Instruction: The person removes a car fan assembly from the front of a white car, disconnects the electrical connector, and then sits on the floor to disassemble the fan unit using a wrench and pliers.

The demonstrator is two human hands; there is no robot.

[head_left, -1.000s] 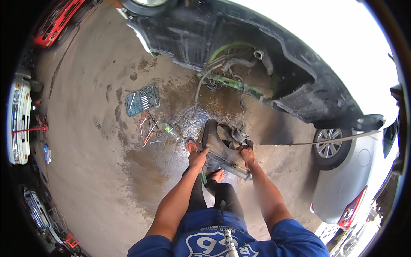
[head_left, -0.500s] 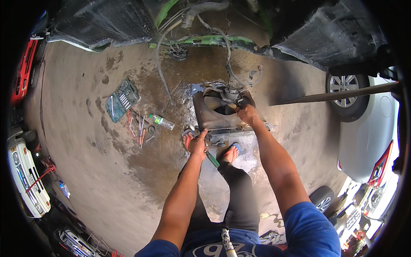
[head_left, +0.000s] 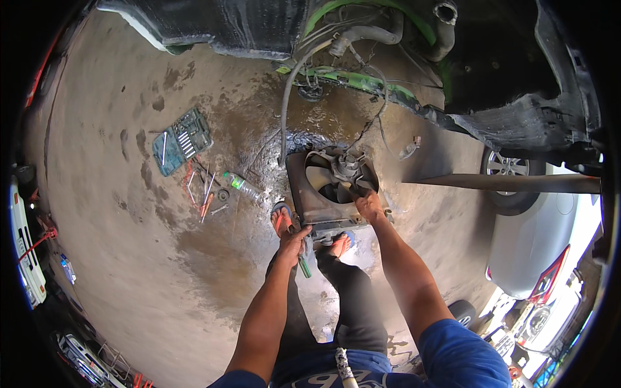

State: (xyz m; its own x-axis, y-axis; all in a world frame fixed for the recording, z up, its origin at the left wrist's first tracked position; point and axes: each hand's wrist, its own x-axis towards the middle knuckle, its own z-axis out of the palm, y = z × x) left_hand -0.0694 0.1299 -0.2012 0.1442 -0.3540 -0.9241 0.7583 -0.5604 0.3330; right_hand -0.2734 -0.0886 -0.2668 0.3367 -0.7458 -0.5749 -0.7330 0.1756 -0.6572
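A car radiator with a dark fan shroud [head_left: 300, 184] is tilted in front of my feet. Its pale-bladed fan [head_left: 318, 176] and round motor [head_left: 348, 167] face up. My left hand [head_left: 293, 243] is closed at the near left corner, thumb along the edge. From under that hand sticks a green-handled tool [head_left: 304, 266], its tip hidden. At the near right, my right hand [head_left: 369, 206] grips the shroud's rim beside the fan opening, fingers curled inside. What lies beneath the radiator is hidden.
A raised car front with hanging hoses [head_left: 284, 110] is ahead, over wet floor. Left lie an opened socket set case [head_left: 169, 152], a plastic bottle [head_left: 243, 185] and several loose tools [head_left: 206, 194]. A long bar [head_left: 504, 183] juts in from the right near a silver car [head_left: 527, 239].
The view has shifted, and the car front and hoses appear farther right and lower. My right hand has come nearer along the shroud. Both hands stay on the radiator.
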